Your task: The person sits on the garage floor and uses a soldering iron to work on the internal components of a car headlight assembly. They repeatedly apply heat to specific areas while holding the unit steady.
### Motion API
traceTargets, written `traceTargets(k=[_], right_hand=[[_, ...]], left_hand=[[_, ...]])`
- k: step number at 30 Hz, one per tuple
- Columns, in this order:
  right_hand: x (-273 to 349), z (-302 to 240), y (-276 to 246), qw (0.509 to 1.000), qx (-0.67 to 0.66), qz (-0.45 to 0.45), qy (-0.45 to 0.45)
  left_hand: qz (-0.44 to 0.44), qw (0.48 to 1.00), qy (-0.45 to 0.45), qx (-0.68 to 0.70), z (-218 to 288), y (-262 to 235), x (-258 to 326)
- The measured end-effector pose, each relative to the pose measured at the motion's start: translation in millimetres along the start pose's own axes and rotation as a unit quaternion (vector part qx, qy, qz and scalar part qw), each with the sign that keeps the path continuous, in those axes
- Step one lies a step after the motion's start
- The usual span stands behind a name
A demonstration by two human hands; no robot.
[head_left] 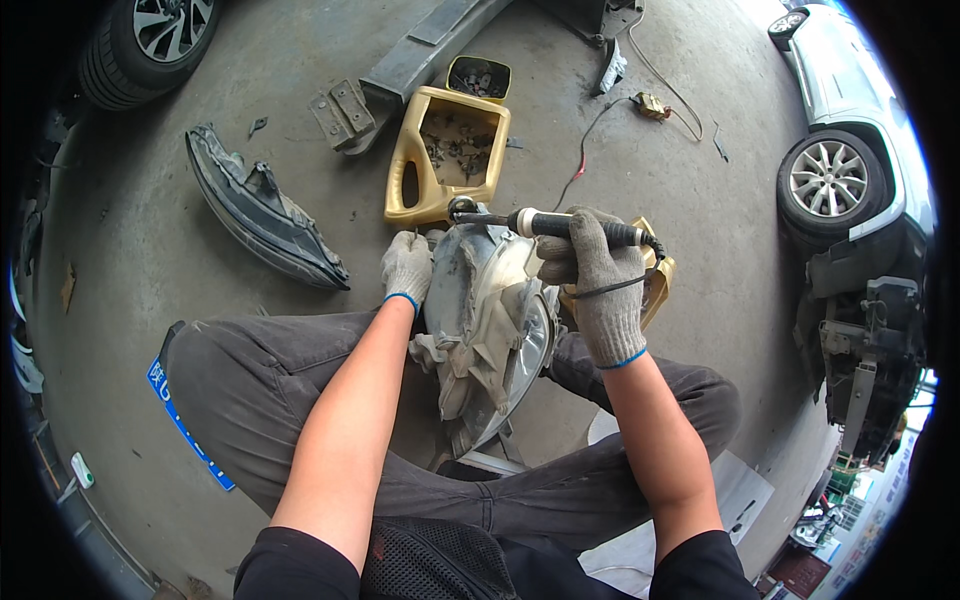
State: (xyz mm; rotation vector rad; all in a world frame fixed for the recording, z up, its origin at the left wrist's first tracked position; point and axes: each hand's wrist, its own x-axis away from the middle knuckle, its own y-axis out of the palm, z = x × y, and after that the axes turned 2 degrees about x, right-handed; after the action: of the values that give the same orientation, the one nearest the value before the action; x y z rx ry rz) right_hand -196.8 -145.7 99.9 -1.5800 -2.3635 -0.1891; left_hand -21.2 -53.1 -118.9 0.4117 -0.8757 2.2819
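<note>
A headlight [480,330] with a dusty grey housing and a clear lens edge stands between my bent legs. My right hand [603,285], in a grey knit glove, is closed around the dark handle of a soldering iron [527,222]. The iron lies nearly level, its metal shaft pointing left over the headlight's far end; a black cord loops back below my wrist. My left hand [406,268], gloved alike, is beside the headlight's far left edge with its fingers drawn together. Whatever is between those fingertips is too small to make out.
Beyond the headlight lies a cut-open gold jug [398,150] holding small dark parts, with a small yellow tub [506,84] behind it. Another headlight [260,215] rests on the floor at left. A metal beam [420,55], cables, and a white car [850,90] stand farther off.
</note>
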Motion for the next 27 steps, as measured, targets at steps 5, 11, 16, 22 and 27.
traceTargets(k=[5, 11, 16, 22, 27], right_hand=[[1.6, 2.6, 0.8, 1.000, -0.012, 0.014, -0.018], [4.6, -3.9, 5.3, 1.000, -0.018, -0.005, -0.006], [10.2, 0.8, 9.3, 1.000, -0.019, -0.019, 0.006], [14.6, 1.8, 11.4, 1.000, 0.008, -0.024, -0.004], [21.3, -3.3, 15.0, 1.000, -0.004, -0.005, -0.014]], left_hand=[[0.002, 1.000, 0.001, -0.005, -1.8, 1.5, -1.7], [-0.004, 1.000, -0.003, 0.003, 1.8, 0.0, 0.7], [0.000, 1.000, 0.000, 0.001, -2.7, 0.5, -2.2], [0.003, 1.000, 0.005, -0.001, -2.6, 1.6, -1.9], [-0.003, 1.000, 0.002, -0.007, -7.4, 2.7, -6.0]])
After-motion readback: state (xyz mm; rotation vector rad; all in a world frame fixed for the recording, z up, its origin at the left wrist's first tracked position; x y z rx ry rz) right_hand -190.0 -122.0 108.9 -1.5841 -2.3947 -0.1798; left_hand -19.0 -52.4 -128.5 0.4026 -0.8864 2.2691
